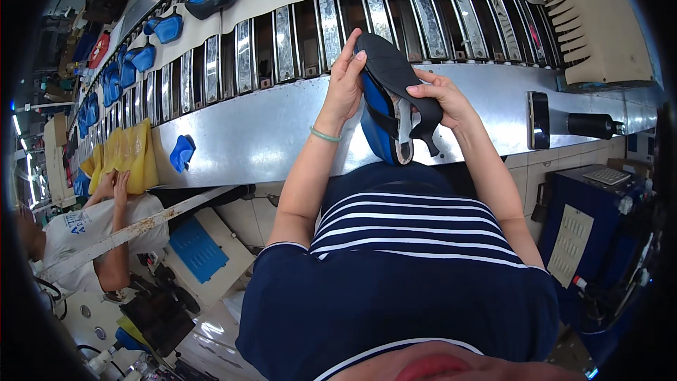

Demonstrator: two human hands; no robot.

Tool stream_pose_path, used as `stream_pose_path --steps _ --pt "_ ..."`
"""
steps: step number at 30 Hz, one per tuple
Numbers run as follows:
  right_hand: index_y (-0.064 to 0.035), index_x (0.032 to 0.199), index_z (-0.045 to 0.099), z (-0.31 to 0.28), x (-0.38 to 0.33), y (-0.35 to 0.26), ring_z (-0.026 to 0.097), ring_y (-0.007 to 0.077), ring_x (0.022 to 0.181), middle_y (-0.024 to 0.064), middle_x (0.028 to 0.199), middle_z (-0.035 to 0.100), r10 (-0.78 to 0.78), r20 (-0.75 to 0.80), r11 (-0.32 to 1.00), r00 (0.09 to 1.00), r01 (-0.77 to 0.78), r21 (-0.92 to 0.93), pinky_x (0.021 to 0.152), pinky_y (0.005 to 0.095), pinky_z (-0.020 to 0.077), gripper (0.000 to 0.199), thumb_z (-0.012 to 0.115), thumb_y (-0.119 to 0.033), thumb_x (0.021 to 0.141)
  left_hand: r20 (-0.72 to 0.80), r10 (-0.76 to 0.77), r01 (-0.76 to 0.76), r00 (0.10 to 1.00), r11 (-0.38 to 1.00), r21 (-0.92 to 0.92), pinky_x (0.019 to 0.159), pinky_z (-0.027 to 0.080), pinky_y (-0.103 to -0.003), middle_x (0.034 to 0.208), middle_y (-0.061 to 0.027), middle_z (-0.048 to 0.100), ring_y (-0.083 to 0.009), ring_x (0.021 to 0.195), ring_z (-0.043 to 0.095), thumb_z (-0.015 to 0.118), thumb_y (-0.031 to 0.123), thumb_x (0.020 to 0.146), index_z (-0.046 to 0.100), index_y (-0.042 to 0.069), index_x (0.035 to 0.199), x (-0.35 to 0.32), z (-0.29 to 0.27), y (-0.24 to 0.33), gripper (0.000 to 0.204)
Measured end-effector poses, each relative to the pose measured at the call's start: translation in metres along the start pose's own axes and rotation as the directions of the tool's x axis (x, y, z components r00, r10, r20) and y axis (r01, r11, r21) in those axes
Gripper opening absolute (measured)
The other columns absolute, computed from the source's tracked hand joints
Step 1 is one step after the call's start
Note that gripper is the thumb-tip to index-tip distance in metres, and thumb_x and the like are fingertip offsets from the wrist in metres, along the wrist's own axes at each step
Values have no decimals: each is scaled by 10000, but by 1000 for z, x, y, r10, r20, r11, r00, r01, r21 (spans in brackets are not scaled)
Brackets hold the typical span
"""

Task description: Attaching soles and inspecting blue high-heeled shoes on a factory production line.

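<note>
A blue shoe (379,135) is held sole-side up in front of my chest, over the metal ledge. A black sole (386,63) lies along its front part, while the sole's rear portion with a curled end stands away from the shoe's pale, bare underside (404,121). My left hand (344,86) is closed round the toe end, its thumb against the sole's edge. My right hand (444,99) grips the black sole near its middle, thumb on top and fingers partly hidden behind it.
A roller conveyor (285,44) runs beyond the metal ledge (247,123). Several blue shoes (168,27) rest along it at left, and a blue piece (182,152) lies on the ledge. A black-handled brush-like tool (539,120) is at right. A co-worker (106,229) handles yellow sheeting (134,155).
</note>
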State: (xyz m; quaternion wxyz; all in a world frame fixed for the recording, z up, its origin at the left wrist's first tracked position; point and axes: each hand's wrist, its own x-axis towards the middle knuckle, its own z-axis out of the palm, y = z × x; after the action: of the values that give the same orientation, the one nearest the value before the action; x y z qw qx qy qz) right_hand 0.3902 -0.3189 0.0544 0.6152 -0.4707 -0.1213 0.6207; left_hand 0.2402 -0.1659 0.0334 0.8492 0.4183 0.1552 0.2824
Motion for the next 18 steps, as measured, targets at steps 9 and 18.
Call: stream_pose_path --steps 9,18 --pt "69 1312 525 -8 -1 5 696 140 758 126 1008 704 -32 4 998 999 32 -53 676 233 577 628 737 -77 739 86 6 -9 996 999 37 1092 352 -320 1402 -126 475 -192 1264 482 626 53 935 190 62 1553 -4 6 2 757" --pt "90 1308 522 -17 2 4 714 177 800 162 1010 703 -16 47 1000 999 17 -16 729 259 588 627 747 -45 739 89 14 -20 996 998 60 1074 377 -317 1367 -140 512 -187 1233 513 618 32 935 181 56 1554 -2 4 -2 758"
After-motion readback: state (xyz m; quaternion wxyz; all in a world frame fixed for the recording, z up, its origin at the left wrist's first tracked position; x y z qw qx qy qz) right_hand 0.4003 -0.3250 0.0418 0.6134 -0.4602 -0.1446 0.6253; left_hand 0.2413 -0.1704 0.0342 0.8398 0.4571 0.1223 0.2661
